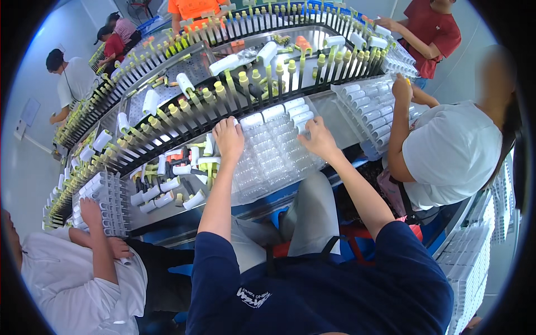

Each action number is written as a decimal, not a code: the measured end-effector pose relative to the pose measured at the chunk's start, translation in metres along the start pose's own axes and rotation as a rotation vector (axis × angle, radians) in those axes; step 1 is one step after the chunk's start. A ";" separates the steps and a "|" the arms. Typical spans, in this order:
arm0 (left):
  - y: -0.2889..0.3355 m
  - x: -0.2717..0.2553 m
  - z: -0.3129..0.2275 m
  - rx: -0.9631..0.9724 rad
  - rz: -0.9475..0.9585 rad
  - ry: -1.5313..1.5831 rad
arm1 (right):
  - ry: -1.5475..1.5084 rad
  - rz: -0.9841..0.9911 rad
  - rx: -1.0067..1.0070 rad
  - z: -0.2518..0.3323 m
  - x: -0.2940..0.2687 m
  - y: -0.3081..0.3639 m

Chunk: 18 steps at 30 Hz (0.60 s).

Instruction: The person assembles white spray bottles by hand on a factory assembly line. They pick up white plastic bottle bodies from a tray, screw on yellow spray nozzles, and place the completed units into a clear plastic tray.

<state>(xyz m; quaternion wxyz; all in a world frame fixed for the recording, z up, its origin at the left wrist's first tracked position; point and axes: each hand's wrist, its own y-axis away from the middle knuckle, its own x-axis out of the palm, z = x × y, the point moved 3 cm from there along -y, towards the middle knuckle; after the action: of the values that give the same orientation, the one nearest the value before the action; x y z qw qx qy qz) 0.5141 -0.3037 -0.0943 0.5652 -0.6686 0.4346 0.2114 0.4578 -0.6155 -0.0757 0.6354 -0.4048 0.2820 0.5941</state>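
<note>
In front of me lies a clear plastic tray (262,167) with moulded slots. White cylindrical parts (273,114) fill its far row, and more lie down its far right side. At the far left corner my left hand (228,138) has its fingers curled over a white cylindrical part, mostly hidden beneath them. My right hand (320,139) is at the tray's right side, thumb and fingers closed round another white cylindrical part (302,128). The nearer slots hold no white parts.
Left of the tray is a pile of white, yellow-green and black pieces (167,184). Behind it runs a black rack (262,102) of upright yellow-tipped holders. A co-worker in white (452,151) sits right beside a filled tray (371,111); another (89,279) sits left by stacked trays (103,204).
</note>
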 end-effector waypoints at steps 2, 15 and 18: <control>-0.006 -0.016 -0.005 0.031 -0.052 0.058 | -0.009 -0.011 0.032 -0.004 0.000 -0.005; -0.196 -0.108 -0.117 -0.174 -0.028 0.534 | 0.518 0.179 -0.118 0.017 0.002 -0.040; -0.220 -0.087 -0.110 -0.192 0.064 0.415 | 0.560 0.116 -0.209 0.011 0.006 -0.034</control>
<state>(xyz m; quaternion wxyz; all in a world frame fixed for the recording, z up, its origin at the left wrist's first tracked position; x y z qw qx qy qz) 0.6256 -0.3809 0.1289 0.3907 -0.7342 0.5405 0.1273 0.4911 -0.6016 -0.0690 0.4527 -0.5991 0.4065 0.5204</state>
